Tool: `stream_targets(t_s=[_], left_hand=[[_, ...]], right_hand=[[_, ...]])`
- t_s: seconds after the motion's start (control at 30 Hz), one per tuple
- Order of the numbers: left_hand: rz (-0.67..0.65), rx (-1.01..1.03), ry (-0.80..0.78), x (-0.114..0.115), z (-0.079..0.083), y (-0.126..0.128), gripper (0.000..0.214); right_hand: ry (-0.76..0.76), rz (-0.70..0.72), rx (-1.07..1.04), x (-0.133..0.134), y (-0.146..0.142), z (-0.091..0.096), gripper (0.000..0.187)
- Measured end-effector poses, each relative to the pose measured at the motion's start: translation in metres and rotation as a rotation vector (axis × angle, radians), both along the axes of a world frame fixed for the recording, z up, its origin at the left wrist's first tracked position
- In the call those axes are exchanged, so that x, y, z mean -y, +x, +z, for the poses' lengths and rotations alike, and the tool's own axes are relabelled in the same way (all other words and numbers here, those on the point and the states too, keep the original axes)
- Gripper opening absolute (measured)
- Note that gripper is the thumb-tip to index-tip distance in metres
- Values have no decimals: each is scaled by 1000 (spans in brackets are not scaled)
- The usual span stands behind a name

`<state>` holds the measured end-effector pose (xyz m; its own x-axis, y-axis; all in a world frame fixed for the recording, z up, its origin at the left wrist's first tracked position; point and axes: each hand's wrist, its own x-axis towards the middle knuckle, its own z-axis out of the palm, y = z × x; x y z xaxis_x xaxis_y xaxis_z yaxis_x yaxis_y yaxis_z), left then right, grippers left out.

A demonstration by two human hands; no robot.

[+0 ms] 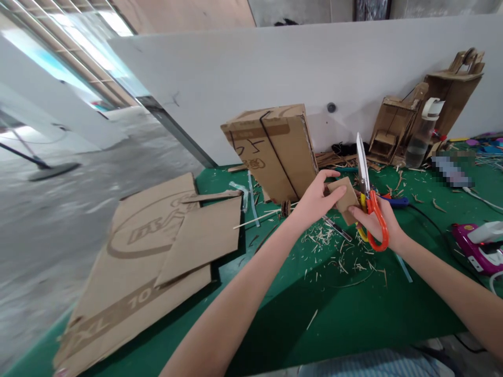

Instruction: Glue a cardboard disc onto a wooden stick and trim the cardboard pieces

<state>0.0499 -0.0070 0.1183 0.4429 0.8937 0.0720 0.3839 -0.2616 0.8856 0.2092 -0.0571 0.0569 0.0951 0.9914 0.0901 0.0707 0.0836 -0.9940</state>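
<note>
A small rectangular piece of cardboard (344,200) is held between my two hands above the green table. My left hand (316,197) pinches its left side with thumb and fingers. Gripping its lower right edge, my right hand (376,222) also carries a pair of scissors (378,222) with orange and yellow handles, blades pointing up. Under the hands lies a craft knife (337,229) among pale shavings. Left of my left hand, a small round cardboard piece (286,209) with thin sticks rests by the cardboard box (281,157).
Flat cardboard sheets (145,251) cover the table's left side. At the back right stand cardboard models (393,123) and a water bottle (422,136). A phone (451,170), a blue-handled tool (395,202) and a magenta device (477,248) with cables lie right. A white panel (188,73) borders the back.
</note>
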Motion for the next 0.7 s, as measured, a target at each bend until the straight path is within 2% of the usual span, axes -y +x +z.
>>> stream_targets(t_s=[0.13,0.33,0.47,0.57,0.7], left_hand=[[-144,-101,-17,-3,12,-8,34],[-93,-65,19,-6,4,-7,31],[-127,-114,15,-7,2,-11,25],[-189,-180,-4,-3,7,-16,30],[-303,-131,-71,1,13,-18,42]], right_hand=[[-22,35,20,1,-1,2,37],[-22,-71,-71,-3,3,3,47],[-54,-83,-103,-8,8,3,53],[-69,-67,-110,-10,9,3,54],[-87,-32,-122,-8,8,6,51]])
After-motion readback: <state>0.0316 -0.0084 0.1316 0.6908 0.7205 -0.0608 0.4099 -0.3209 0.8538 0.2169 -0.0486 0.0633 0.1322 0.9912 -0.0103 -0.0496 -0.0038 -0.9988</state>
